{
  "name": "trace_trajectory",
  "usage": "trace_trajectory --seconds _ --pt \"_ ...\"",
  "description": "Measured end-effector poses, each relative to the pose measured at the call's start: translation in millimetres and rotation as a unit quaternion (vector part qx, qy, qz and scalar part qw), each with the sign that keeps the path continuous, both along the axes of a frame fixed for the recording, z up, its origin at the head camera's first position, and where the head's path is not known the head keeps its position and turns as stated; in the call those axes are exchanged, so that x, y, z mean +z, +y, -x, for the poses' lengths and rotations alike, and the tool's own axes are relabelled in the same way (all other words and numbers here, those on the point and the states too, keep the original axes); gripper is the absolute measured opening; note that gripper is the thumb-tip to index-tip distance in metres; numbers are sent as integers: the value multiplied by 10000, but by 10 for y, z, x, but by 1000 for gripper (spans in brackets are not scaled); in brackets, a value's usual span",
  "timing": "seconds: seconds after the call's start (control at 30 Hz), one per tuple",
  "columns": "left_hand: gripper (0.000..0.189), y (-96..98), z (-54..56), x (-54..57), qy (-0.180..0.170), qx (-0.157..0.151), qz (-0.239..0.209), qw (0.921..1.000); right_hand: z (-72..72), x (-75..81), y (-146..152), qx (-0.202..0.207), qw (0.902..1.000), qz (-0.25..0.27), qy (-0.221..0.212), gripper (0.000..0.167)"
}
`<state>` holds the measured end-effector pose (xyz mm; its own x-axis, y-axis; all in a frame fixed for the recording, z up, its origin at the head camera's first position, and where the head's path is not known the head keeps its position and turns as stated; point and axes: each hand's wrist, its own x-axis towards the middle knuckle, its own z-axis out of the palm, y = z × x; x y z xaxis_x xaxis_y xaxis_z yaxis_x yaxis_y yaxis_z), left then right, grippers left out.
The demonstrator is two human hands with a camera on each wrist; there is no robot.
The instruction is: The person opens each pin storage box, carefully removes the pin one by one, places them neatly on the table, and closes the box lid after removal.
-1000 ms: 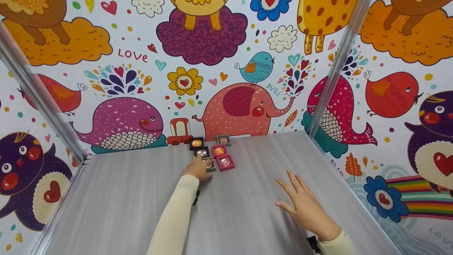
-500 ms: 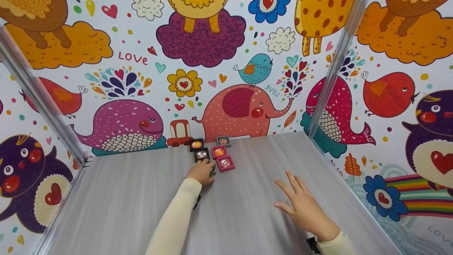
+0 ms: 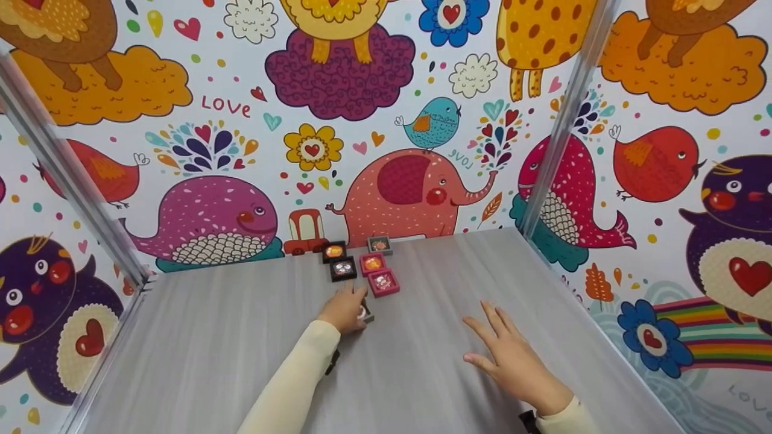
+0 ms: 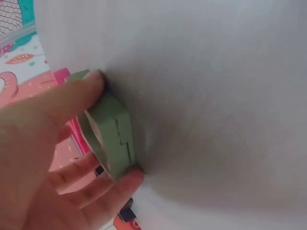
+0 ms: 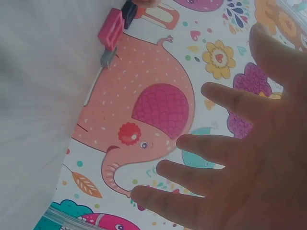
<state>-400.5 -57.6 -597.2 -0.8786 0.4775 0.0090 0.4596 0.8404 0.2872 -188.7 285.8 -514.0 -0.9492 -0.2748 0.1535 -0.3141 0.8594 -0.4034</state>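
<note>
Green box (image 4: 122, 136) in left hand (image 3: 342, 310)

The head view looks forward and down across a grey wood-grain tabletop (image 3: 199, 355), far enough back for the left hand (image 3: 344, 310), the right hand (image 3: 518, 367) and the white wall printed with cartoon animals (image 3: 368, 129). The left wrist view looks from close behind the left hand onto a grey-green square box (image 4: 115, 139), its scene turned sideways. The right wrist view, also sideways, faces past the right hand to the wall, sharing the printed salmon-pink elephant (image 5: 144, 108) with the head view.
</note>
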Motion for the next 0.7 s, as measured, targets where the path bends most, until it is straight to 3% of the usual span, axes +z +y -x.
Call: trace_trajectory --seconds 0.23,0.33,0.43,0.5,0.53,0.63,0.7 --pt "53 -90 -101 -41 13 -232 115 9997 227 -109 -174 468 9984 265 -187 73" --pt "48 -94 -111 18 -36 -245 165 9996 481 -177 -237 851 9934 632 -443 64" --pt "50 -83 -115 140 -63 -295 191 9994 826 -257 -265 948 9799 1511 -893 52" --pt "53 -63 -128 241 -65 -381 171 9991 1065 -304 -276 769 9547 2537 -1354 45" --pt "55 -51 -142 293 -55 -444 142 9989 1174 -324 -288 635 9356 3086 -1596 44" --pt "64 -14 -213 429 -7 -584 40 9983 1435 -380 -378 238 8659 4427 -2318 46" --pt "69 9 -283 509 81 -653 -154 9977 1549 -418 -499 174 8271 4913 -2725 51"
